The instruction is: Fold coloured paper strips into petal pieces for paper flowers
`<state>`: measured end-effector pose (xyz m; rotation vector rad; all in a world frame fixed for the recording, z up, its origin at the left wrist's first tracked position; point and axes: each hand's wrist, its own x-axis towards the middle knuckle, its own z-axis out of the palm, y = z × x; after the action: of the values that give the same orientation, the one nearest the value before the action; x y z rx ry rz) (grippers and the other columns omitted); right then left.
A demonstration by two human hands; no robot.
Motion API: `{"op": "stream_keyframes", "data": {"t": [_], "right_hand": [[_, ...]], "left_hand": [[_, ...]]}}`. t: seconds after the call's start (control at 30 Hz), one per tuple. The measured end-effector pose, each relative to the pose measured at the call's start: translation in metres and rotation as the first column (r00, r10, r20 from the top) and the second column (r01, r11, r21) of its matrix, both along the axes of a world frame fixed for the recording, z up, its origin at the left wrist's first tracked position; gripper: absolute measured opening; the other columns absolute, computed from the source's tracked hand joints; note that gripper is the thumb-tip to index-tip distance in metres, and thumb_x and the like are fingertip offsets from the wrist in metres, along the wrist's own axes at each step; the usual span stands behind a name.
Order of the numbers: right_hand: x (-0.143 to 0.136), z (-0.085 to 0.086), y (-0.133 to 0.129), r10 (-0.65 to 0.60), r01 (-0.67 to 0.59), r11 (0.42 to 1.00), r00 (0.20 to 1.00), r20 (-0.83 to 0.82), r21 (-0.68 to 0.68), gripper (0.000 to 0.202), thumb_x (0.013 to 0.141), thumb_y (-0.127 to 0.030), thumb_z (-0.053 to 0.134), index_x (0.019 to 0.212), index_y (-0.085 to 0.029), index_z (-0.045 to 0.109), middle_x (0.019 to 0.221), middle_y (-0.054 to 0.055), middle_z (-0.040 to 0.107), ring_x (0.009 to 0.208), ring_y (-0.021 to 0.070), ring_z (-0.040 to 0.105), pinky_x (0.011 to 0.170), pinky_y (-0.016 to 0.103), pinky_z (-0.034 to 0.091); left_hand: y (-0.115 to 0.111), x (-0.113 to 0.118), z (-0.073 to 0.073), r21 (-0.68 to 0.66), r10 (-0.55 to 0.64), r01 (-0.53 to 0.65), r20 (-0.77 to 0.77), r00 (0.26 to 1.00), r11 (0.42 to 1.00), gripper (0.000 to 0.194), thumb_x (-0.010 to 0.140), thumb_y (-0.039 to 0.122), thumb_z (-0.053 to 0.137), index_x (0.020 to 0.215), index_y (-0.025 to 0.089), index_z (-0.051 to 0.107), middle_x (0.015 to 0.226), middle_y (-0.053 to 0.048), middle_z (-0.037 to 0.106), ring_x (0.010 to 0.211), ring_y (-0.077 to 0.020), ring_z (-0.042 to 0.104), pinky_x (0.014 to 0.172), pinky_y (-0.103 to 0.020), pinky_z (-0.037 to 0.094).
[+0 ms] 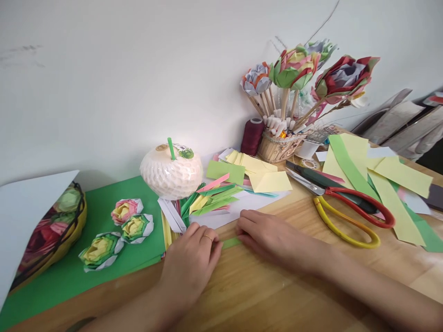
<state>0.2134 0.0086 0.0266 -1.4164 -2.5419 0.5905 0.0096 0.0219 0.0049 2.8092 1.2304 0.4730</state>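
A light green paper strip (231, 242) lies on the wooden table, its ends under my two hands. My left hand (190, 258), with a ring on one finger, is closed over the strip's left end. At the other end, my right hand (265, 233) has its fingers curled and pressed together on the paper. Just beyond them sits a pile of folded green, yellow and pink paper pieces (216, 200) on white paper (247, 210). A folded white paper piece (172, 216) is near my left fingertips. The fingers hide how each end is gripped.
Several paper flowers (134, 228) rest on a green sheet (138, 258) beside a basket (74, 235). A foam-wrapped coconut (171, 175) stands behind. Red-and-yellow scissors (346, 230) and paper strips (398, 207) lie right. Flowers on sticks fill a holder (280, 147) near maroon thread (252, 137).
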Motion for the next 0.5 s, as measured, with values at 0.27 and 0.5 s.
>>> {"op": "stream_keyframes", "data": {"t": [0.27,0.5], "right_hand": [[0.01,-0.014,-0.003,-0.074,0.075,0.995,0.997,-0.023,0.058,0.008,0.084,-0.01,0.058,0.084,-0.017,0.055,0.088,0.005,0.056,0.083,0.02,0.05,0.07,0.03,0.043],[0.013,-0.013,-0.006,-0.112,0.115,0.993,0.989,-0.095,0.027,0.013,0.081,-0.006,0.059,0.081,-0.018,0.053,0.089,0.005,0.057,0.084,0.0192,0.049,0.073,0.03,0.043]], "left_hand": [[0.0,-0.001,-0.002,0.046,-0.036,0.04,-0.079,0.996,0.998,0.01,0.084,0.01,0.057,0.08,0.018,0.055,0.077,0.0,0.06,0.071,-0.0196,0.06,0.053,-0.029,0.045],[0.002,-0.001,-0.002,-0.06,-0.112,0.115,0.042,0.993,0.992,0.015,0.079,0.01,0.066,0.084,0.017,0.053,0.085,-0.002,0.061,0.077,-0.0208,0.06,0.061,-0.031,0.05]]}}
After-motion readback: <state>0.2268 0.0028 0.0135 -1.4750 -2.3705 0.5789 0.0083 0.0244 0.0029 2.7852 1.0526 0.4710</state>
